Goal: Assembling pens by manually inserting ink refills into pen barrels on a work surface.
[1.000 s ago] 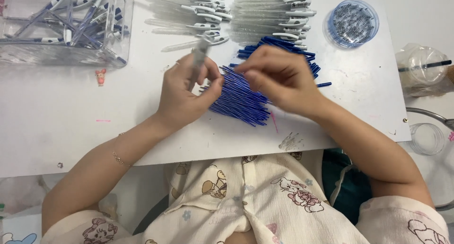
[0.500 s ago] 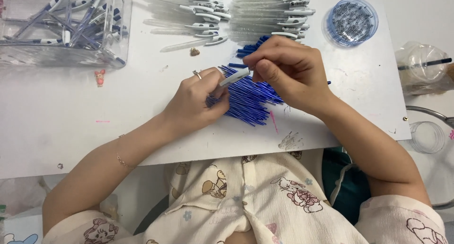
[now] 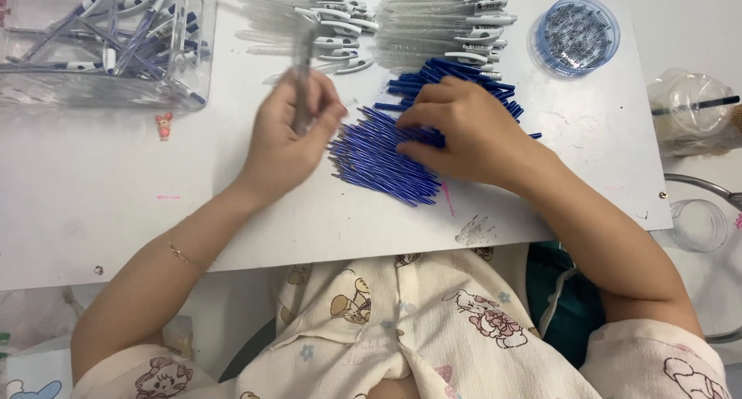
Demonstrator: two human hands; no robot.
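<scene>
My left hand grips a clear pen barrel that points up toward the rows of barrels, blurred by motion. My right hand rests on a heap of thin blue refills in the middle of the white board, its fingers pinching at refills near the heap's top. Two rows of clear pen barrels with clips lie side by side along the far edge.
A clear plastic box of finished blue-and-clear pens stands at the far left. A round blue dish of small metal parts sits at the far right. A clear cup with a straw lies off the board at right.
My left hand has swung left and up, carrying the pen barrel away from the right hand. My right hand has dropped onto the heap of blue refills.
</scene>
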